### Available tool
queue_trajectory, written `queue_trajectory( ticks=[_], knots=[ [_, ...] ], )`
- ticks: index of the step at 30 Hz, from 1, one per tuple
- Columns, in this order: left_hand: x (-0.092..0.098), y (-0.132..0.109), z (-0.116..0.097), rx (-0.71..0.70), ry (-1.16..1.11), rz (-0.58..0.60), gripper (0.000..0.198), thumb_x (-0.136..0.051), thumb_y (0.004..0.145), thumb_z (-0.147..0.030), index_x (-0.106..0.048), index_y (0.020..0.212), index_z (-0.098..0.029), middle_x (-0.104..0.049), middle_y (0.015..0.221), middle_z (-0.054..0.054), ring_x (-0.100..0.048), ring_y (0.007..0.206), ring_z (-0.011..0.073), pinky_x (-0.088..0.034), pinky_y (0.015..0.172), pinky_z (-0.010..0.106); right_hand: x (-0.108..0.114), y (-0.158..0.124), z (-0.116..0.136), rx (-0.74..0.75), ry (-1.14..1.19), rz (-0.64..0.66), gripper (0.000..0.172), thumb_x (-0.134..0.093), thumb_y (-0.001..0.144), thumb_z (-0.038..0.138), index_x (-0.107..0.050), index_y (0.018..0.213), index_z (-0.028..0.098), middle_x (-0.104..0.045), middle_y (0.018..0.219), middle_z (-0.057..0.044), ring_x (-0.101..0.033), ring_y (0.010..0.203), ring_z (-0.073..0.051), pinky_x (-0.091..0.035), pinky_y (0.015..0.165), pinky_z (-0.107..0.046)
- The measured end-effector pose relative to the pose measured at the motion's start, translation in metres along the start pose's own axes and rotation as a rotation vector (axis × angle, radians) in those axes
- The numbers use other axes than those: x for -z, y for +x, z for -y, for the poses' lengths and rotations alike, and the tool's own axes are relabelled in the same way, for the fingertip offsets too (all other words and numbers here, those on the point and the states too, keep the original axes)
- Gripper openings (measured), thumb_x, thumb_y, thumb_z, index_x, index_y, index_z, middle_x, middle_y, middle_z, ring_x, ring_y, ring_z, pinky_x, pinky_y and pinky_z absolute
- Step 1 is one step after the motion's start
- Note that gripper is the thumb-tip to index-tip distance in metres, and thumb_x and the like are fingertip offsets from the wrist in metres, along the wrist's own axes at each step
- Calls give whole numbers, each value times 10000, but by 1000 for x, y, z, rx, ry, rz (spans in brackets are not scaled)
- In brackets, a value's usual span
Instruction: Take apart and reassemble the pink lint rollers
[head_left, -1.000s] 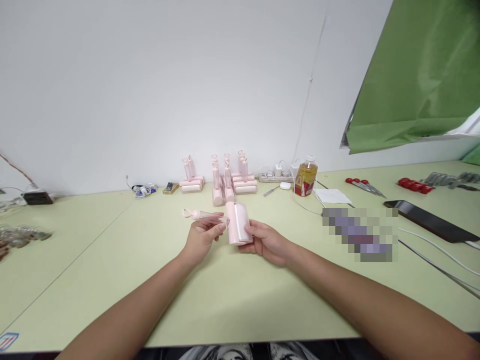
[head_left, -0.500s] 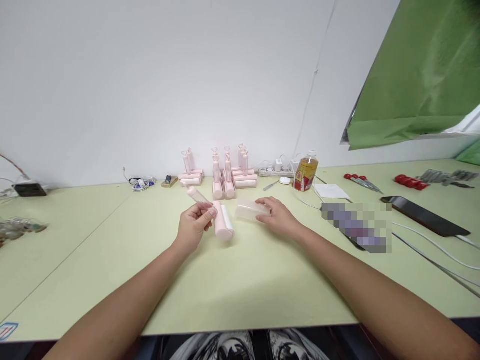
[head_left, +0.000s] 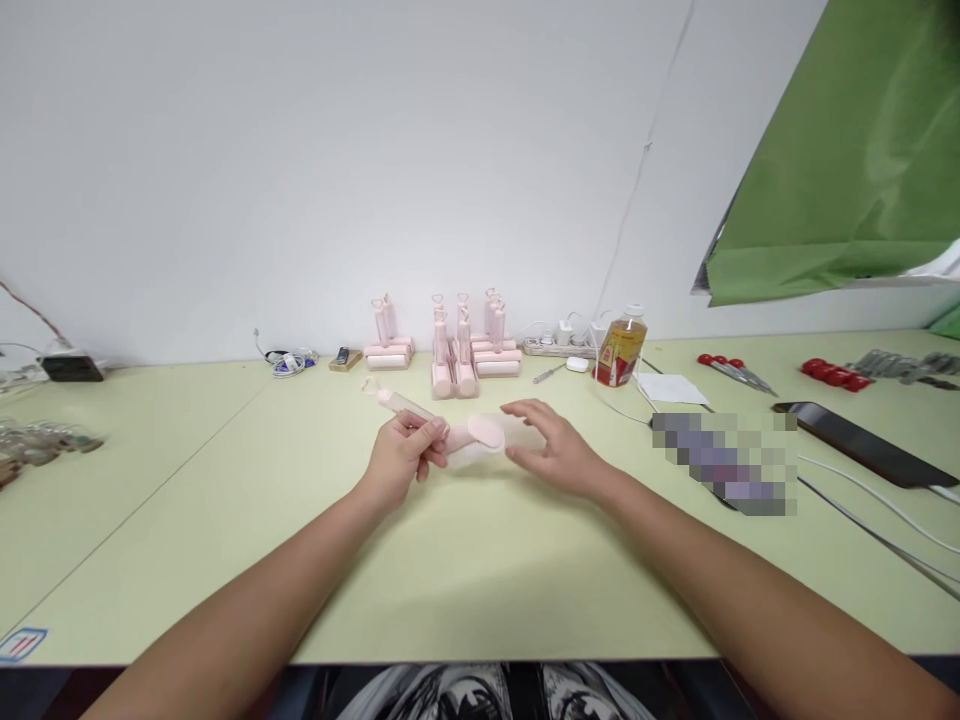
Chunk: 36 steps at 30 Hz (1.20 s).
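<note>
My left hand [head_left: 401, 458] is closed round the handle of a pink lint roller [head_left: 450, 432], whose roller end points toward the camera and whose handle tip reaches up to the left. My right hand [head_left: 551, 448] hovers just to the right of the roller with fingers spread, over a translucent cover [head_left: 517, 432] lying on the pale green table [head_left: 480, 570]. The cover is partly hidden by my fingers.
Several more pink lint rollers [head_left: 461, 350] stand at the table's back. Beside them are a power strip [head_left: 559, 345], an amber bottle [head_left: 620, 348], a white paper [head_left: 670, 388], red-handled tools [head_left: 731, 370] and a dark phone [head_left: 862, 445] with cables. A green sheet [head_left: 847, 160] hangs at the upper right.
My right hand pulled the translucent cover off the roller, set it down to the right and opened. My left hand turned the roller so its end faces the camera.
</note>
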<state>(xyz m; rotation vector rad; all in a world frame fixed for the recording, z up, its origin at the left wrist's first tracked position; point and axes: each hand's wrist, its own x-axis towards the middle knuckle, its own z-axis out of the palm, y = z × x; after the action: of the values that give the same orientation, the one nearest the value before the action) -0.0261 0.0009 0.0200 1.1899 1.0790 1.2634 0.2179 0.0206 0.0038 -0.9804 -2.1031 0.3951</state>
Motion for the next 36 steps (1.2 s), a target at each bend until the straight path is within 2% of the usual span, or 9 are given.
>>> queue_trajectory(
  ticks=[2,5,9,11,17,22,25,31,36],
  knots=[
    [-4,-4,1,95,-114,78,466,-774,659,-533,-586,792,-128,-642,675,30,-639,546,139,-353,325,168,-6,-5,15,27,165,67,584,-687,793,396,-484,1317,236,-566,1270,-115,-534,1158,-275,-447,964,-431],
    [-8,-12,2,171,-169,232,486,-751,692,-557,-591,837,-122,-666,785,62,-675,632,159,-459,397,192,-16,-9,29,-58,426,-8,544,-672,810,469,-494,1250,204,-611,1142,-92,-578,1046,-237,-476,898,-367],
    [-6,-16,5,69,-124,455,463,-772,714,-462,-544,988,-168,-674,933,75,-677,678,174,-511,488,247,-13,-5,32,-339,704,-186,480,-619,808,570,-514,1118,218,-637,911,-39,-601,805,-198,-493,671,-293],
    [-2,-14,8,-10,-41,489,490,-793,705,-359,-528,1081,-192,-657,1006,73,-666,721,172,-520,536,263,-5,-1,30,-517,813,-215,419,-600,819,558,-534,1073,230,-643,832,-20,-594,716,-184,-468,595,-269],
    [5,-5,25,-16,347,520,161,-608,836,-279,-628,918,-143,-629,773,41,-568,640,115,-464,570,238,4,5,27,-834,967,107,272,-628,847,376,-614,1042,188,-679,707,-32,-620,624,-176,-459,564,-262],
    [-5,-2,30,89,70,436,214,-624,773,-269,-550,954,-182,-607,823,20,-608,744,153,-519,606,275,-14,-4,31,-810,1002,359,340,-674,805,460,-619,952,159,-701,743,-53,-627,625,-162,-448,569,-254],
    [-12,-3,28,128,-57,461,290,-673,751,-329,-555,969,-180,-558,799,-8,-560,641,112,-496,566,258,-19,-8,31,-713,968,468,414,-706,759,522,-616,909,147,-685,753,-47,-598,613,-144,-419,552,-244],
    [-12,0,30,169,-37,545,392,-812,639,-335,-510,830,-173,-486,592,-66,-451,491,63,-337,483,198,-18,-10,27,-681,895,523,477,-781,672,527,-620,900,141,-639,759,-10,-540,620,-114,-379,550,-225],
    [-9,5,25,190,-15,603,370,-802,614,-268,-471,756,-182,-467,589,-74,-407,478,49,-284,474,191,-16,-8,28,-665,896,562,492,-778,673,542,-641,921,141,-619,744,2,-507,595,-99,-349,526,-215]
  ],
)
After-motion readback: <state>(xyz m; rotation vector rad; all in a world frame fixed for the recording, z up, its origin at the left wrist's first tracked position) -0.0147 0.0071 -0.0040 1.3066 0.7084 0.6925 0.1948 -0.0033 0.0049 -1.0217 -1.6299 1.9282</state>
